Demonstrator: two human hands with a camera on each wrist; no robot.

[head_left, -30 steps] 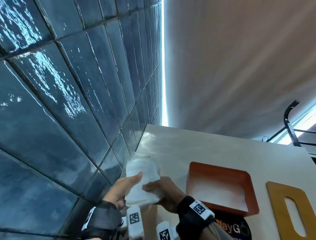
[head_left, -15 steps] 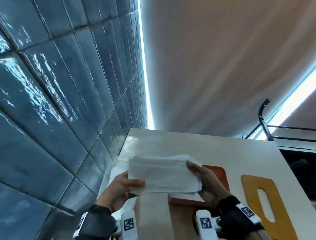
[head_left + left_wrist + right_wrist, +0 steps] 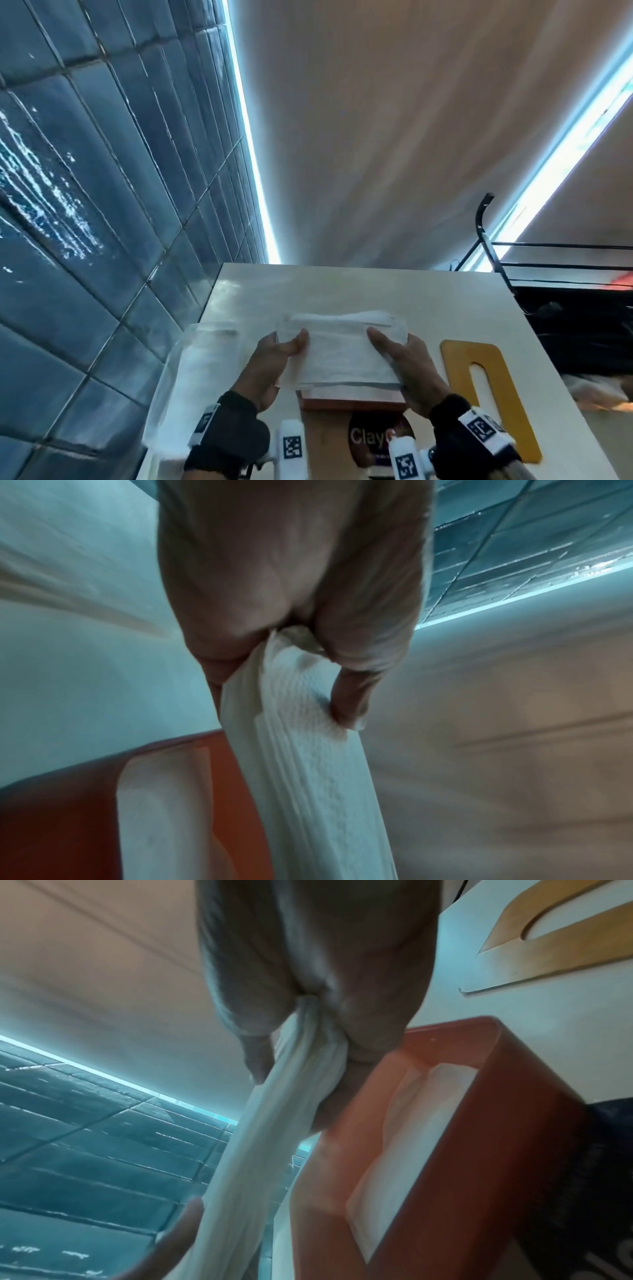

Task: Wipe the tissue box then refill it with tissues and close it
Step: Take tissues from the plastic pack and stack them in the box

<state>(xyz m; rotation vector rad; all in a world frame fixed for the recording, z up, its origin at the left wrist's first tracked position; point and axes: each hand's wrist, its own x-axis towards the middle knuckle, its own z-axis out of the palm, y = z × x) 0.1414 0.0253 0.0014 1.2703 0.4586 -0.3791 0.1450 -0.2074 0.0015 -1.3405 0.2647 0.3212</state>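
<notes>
A flat stack of white tissues (image 3: 337,353) is held level just above the open orange tissue box (image 3: 352,400), hiding most of it. My left hand (image 3: 274,359) grips the stack's left end (image 3: 298,710), thumb on top. My right hand (image 3: 404,363) grips the right end (image 3: 301,1053), thumb on top too. In both wrist views the box (image 3: 507,1123) holds white tissues (image 3: 154,804) on its floor. The yellow wooden lid (image 3: 489,394) with its long slot lies flat on the table, to the right of the box.
An empty clear plastic wrapper (image 3: 191,377) lies at the table's left edge against the dark blue tiled wall (image 3: 85,240). A dark round label (image 3: 373,442) sits in front of the box. A black metal rack (image 3: 548,274) stands off the white table's (image 3: 342,291) right side.
The stack was turned from upright at the left to lying flat, and both hands carried it rightward over the orange box. The right hand shifted to the stack's right end.
</notes>
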